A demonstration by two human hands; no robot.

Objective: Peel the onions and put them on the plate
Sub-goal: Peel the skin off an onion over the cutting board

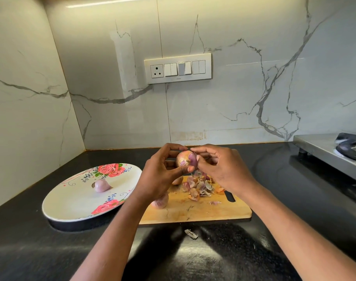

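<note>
Both hands raised above the far end of the pale wooden cutting board [195, 207], working one small round onion with half its papery tan skin gone [186, 158]. Left hand [162, 175] cradles it, thumb curled under the near side and fingers wrapped over the far side, a firm grip. Right hand [219, 167] pinches at the onion's right flank where purple flesh shows; fingertips closed on a flap of skin (the flap itself mostly hidden behind the fingers). Directly below, a loose heap of torn tan-and-purple onion skins [199, 186] on the board. One peeled, pale pink onion [101, 185] already lies near the middle of the round white plate with red rose print [57, 207], left of the board. Two more onions on the board, partly hidden by the left wrist: one at the near left edge [160, 201], one further back [178, 180]. A stray scrap of skin [191, 233] on the black counter. Handling judgement: the onion is light and firm, will take a squeeze; peeled flesh likely slick, so hold across the widest part. The dry skin is brittle and tears in bits; best caught at a lifted edge near root or tip and pulled along the curve.
</note>
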